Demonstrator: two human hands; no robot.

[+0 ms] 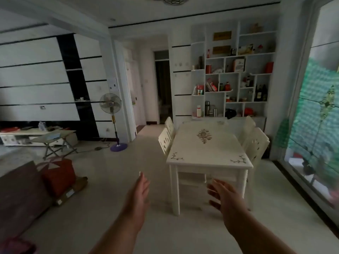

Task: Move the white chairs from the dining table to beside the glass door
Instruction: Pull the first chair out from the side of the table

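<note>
A white dining table [209, 153] with floral decoration stands ahead of me. Two white chairs are tucked in on its left side, a nearer one [164, 142] and a farther one [169, 125]. Two more are on its right side, a nearer one [255, 143] and a farther one [248, 125]. The glass door [315, 114] fills the right wall. My left hand [140, 189] and my right hand [222, 197] are stretched forward with fingers apart, holding nothing, short of the table's near end.
A standing fan [112, 114] with a purple base is at the middle left. A folding table [53, 138] and a low TV cabinet [20, 136] stand at left. A sofa with a red cushion [56, 175] is near left. A shelf unit [234, 76] stands behind the table.
</note>
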